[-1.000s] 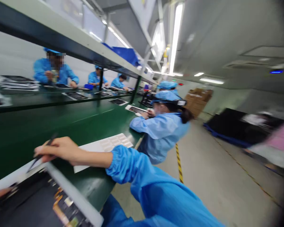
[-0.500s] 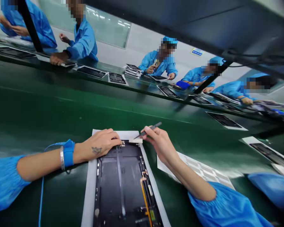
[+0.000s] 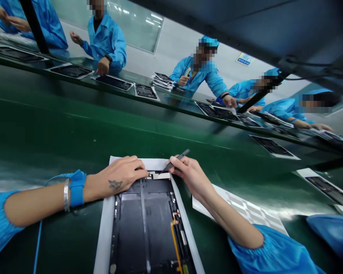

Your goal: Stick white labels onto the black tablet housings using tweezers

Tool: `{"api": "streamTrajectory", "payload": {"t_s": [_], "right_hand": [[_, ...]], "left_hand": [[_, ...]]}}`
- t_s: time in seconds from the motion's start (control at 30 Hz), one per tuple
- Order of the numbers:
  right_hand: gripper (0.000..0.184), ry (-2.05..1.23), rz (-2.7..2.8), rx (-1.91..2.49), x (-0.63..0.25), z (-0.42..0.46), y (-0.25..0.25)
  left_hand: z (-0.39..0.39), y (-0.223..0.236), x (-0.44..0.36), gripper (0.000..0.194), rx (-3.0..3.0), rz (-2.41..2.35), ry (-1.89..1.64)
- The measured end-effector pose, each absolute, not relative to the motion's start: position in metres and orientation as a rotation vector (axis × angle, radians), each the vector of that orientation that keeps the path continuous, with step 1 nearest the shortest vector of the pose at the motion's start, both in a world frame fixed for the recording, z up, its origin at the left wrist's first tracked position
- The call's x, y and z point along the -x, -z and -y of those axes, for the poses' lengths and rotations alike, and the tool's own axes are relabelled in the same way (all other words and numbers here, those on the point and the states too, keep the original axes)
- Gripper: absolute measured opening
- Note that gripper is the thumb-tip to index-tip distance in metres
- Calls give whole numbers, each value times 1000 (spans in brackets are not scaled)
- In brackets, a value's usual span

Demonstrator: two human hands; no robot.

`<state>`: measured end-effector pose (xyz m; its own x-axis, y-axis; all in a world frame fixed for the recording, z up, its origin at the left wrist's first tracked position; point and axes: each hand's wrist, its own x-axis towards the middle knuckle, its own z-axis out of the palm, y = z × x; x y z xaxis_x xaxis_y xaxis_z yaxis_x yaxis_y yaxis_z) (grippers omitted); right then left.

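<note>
A dark tablet back panel [image 3: 144, 224] in a white frame lies face-down on the green belt in front of me. My left hand [image 3: 121, 176] rests on its top left corner with fingers curled, pressing the panel down. My right hand [image 3: 188, 175] pinches dark tweezers [image 3: 174, 161], whose tip touches a small pale strip [image 3: 160, 176] at the panel's top edge. A blue strap and a metal bracelet [image 3: 71, 190] circle my left wrist.
A white sheet of pale stickers [image 3: 246, 209] lies right of the panel under my right forearm. More panels [image 3: 271, 145] ride the green conveyor [image 3: 74, 129]. Several workers in blue coats [image 3: 200, 76] sit across at the far bench with panel stacks [image 3: 161, 80].
One second ago the view pointed right down the aisle; it has swung back onto the panel. Since half a second ago, the tweezers brought the pale strip down onto the panel's top edge.
</note>
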<state>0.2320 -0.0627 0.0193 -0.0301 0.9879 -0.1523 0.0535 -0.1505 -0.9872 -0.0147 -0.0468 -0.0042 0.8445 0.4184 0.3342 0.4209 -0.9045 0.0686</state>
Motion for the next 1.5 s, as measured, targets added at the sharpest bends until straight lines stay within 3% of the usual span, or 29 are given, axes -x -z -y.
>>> {"api": "streamTrajectory", "payload": {"t_s": [1.5], "right_hand": [[49, -1259, 1336, 1399, -233, 61, -21]], "left_hand": [[48, 1, 12, 38, 3010, 683, 526]]}}
